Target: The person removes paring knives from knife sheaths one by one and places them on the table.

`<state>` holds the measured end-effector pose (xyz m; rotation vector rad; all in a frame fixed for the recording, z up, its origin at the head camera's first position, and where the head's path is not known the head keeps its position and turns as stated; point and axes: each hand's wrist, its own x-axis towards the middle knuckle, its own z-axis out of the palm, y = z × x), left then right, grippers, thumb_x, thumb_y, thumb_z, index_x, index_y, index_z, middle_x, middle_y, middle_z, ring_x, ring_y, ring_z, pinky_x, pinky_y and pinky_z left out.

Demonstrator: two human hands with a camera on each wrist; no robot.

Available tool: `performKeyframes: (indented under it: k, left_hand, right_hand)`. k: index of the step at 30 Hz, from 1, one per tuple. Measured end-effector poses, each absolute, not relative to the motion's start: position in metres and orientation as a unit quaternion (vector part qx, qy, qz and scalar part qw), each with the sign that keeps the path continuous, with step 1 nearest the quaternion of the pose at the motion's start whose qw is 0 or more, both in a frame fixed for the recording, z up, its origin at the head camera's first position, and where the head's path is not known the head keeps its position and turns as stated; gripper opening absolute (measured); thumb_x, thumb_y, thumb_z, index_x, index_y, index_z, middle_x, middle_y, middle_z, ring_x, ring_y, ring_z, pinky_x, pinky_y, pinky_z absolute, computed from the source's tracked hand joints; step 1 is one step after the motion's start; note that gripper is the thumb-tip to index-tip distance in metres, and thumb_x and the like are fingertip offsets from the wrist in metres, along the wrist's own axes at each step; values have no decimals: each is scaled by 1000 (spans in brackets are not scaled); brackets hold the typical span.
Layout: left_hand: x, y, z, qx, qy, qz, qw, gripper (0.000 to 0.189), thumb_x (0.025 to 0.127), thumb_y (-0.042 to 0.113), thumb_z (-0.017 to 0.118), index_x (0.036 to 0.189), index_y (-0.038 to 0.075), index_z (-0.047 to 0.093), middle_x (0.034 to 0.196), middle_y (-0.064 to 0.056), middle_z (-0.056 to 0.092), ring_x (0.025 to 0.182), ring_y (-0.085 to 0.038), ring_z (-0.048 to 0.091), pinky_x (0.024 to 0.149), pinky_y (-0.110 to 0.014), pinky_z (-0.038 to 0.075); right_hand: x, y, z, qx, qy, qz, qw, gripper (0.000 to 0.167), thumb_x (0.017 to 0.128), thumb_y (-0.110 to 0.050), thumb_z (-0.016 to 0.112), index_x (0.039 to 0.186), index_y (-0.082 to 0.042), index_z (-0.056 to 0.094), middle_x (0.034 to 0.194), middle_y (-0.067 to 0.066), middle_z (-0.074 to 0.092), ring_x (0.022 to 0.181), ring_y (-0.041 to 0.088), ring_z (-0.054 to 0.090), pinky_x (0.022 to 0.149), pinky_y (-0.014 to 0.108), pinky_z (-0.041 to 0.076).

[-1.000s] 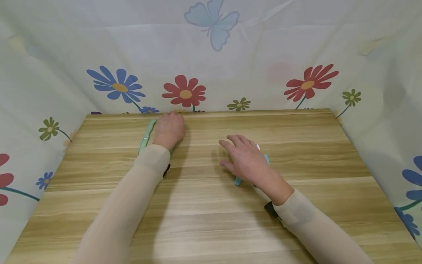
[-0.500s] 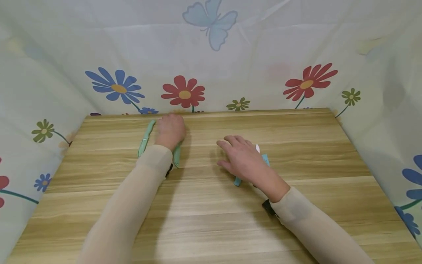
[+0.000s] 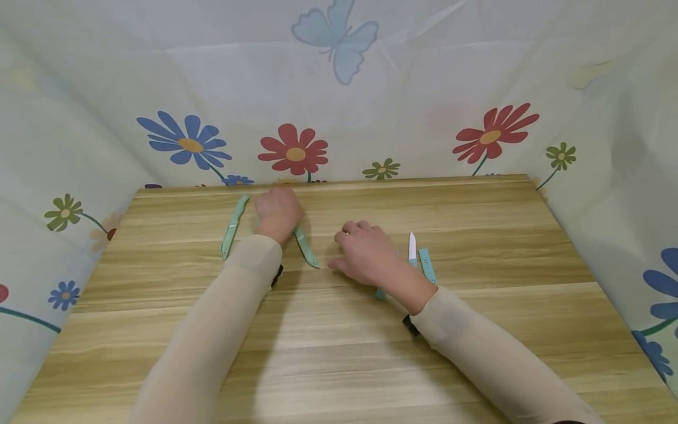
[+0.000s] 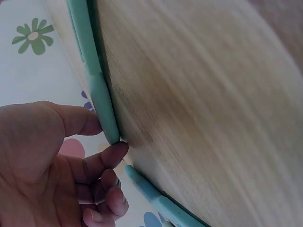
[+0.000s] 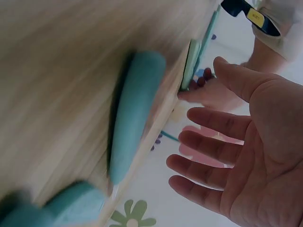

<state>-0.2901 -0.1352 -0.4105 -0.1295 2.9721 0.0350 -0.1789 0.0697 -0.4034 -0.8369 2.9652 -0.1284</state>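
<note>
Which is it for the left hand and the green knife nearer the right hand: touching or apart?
Touching. The left wrist view shows the left hand pinching that green knife at its handle end, between thumb and index finger.

1. Worktop (image 3: pixel 328 371): wood-grained, smooth, faintly sheened.
2. Green knives (image 3: pixel 229 235): smooth, matt, plastic-looking.
3. Blue handle (image 5: pixel 136 113): smooth plastic look, soft sheen.
4. White blade (image 3: pixel 412 245): smooth; material unclear.
5. Wall hanging (image 3: pixel 418 82): thin, creased, cloth-like, slightly glossy.
6. Sleeves (image 3: pixel 196 335): matt cloth.
</note>
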Motion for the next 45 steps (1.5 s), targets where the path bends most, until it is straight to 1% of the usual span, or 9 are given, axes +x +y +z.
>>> performKeyframes:
  k: [6,12,18,22,26,30,35,41,45]
  left_hand:
    - [-289,-132,-411,-62,994,14,91,31,104,25,52,106,0,71,107,-17,71,99,-31,70,85,-46,57]
    - [-284,-128,-411,-61,994,17,87,28,104,23,52,100,2,70,101,-13,71,92,-27,69,79,-43,56]
    - [-282,-126,-411,-68,993,16,93,30,105,22,50,98,2,70,100,-14,70,91,-27,69,79,-42,56]
    - [-281,-126,-411,-71,993,26,91,30,105,21,50,98,1,71,99,-14,70,89,-25,68,79,-43,57]
    - [-280,-126,-411,-81,992,59,79,32,104,28,55,90,3,70,94,-13,69,85,-25,67,78,-44,58]
    - [-279,-128,-406,-99,987,113,59,36,101,39,61,82,8,67,87,-11,66,78,-25,64,70,-41,56]
    - [-279,-132,-398,-115,974,186,51,39,101,46,64,84,10,65,86,-9,64,71,-22,59,56,-33,47]
    - [-279,-138,-389,-106,960,253,48,40,101,45,58,81,11,64,84,-8,62,73,-24,56,60,-34,45]
    - [-280,-142,-387,-97,944,311,47,41,101,42,60,73,13,60,72,-3,58,66,-21,55,59,-33,45]
  right_hand:
    - [-184,52,-410,-272,961,-28,44,52,98,-57,71,122,-11,76,125,7,65,112,30,60,91,46,53]
    - [-188,43,-417,-276,960,-24,44,43,96,-56,75,103,-13,75,112,5,64,104,27,59,85,44,52]
    - [-191,38,-418,-277,959,-7,55,35,100,-46,74,108,-12,73,114,5,63,104,25,58,84,42,51]
    - [-191,37,-418,-271,961,0,57,28,101,-40,74,102,-12,71,113,4,62,104,24,58,84,40,51]
    - [-191,39,-417,-271,962,-4,46,24,103,-36,71,96,-13,69,110,4,62,102,23,58,83,40,51]
    - [-190,44,-411,-272,962,-9,31,24,103,-33,70,98,-10,71,112,4,64,101,23,59,85,41,53]
    - [-190,50,-405,-266,964,-11,15,28,103,-34,70,105,-6,73,115,6,65,103,25,61,90,44,54]
    - [-192,58,-402,-250,968,-30,-6,29,103,-32,70,107,-4,74,117,7,67,103,25,63,86,42,56]
    - [-193,64,-400,-240,969,-48,-13,27,103,-31,70,105,-4,74,113,7,67,100,25,63,83,41,56]
